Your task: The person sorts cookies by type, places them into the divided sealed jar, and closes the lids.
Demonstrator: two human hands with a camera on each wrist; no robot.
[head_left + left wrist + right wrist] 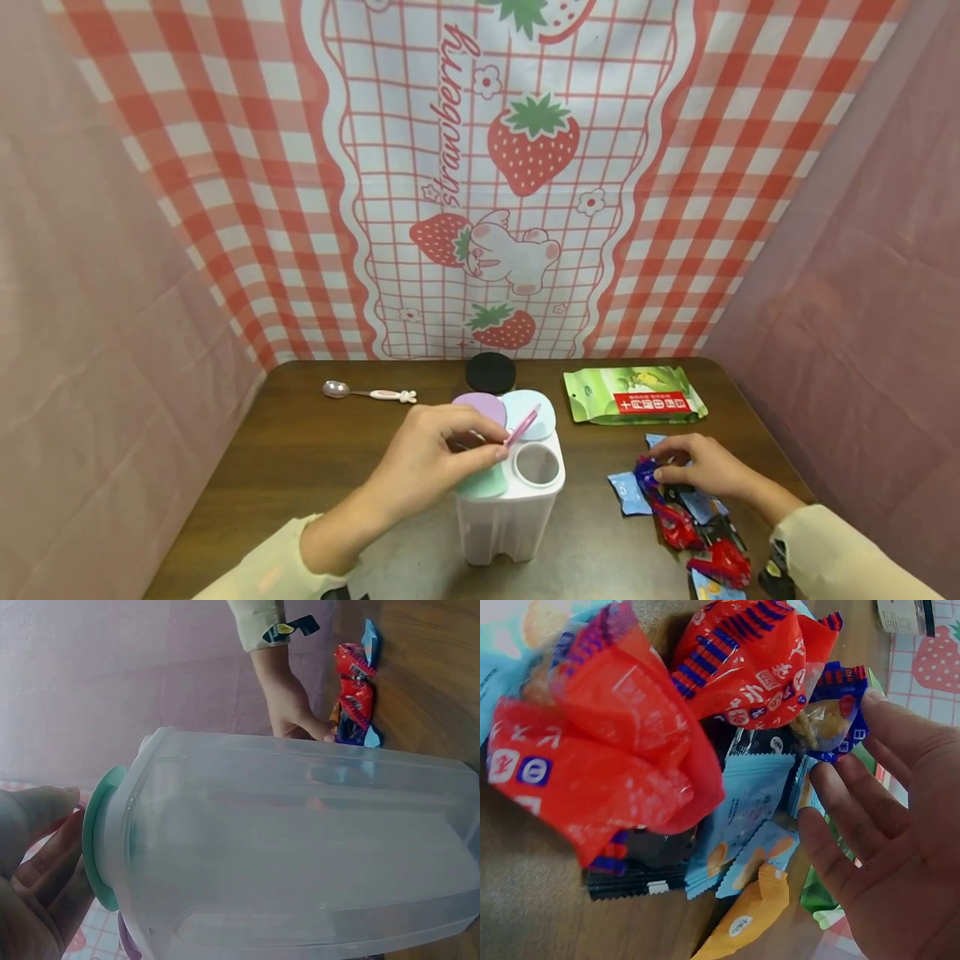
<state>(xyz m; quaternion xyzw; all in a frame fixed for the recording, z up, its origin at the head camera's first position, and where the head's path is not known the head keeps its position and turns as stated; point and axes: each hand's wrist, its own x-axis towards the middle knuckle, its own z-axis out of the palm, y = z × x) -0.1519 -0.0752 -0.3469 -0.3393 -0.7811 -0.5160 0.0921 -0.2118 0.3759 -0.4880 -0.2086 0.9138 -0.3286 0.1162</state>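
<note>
My left hand (442, 446) pinches a pink round lid (522, 425), tilted nearly edge-on, above a translucent white container (506, 529). Beside that lid, one round opening (536, 465) of the container is uncovered. Purple (482, 407), light blue (529, 414) and green (483, 482) lids sit over its other openings. At the right, my right hand (701, 468) reaches into a pile of wrapped snacks. Its thumb and fingers pinch a small blue snack packet (834, 712) with a clear window. Red packets (630, 750) and light blue packets (742, 817) lie next to it.
A spoon with a white handle (386, 395) lies at the back left. Behind the container stands a black round object (491, 372). A green package (637, 396) with a red label is at the back right. Cloth walls (840, 317) border the table.
</note>
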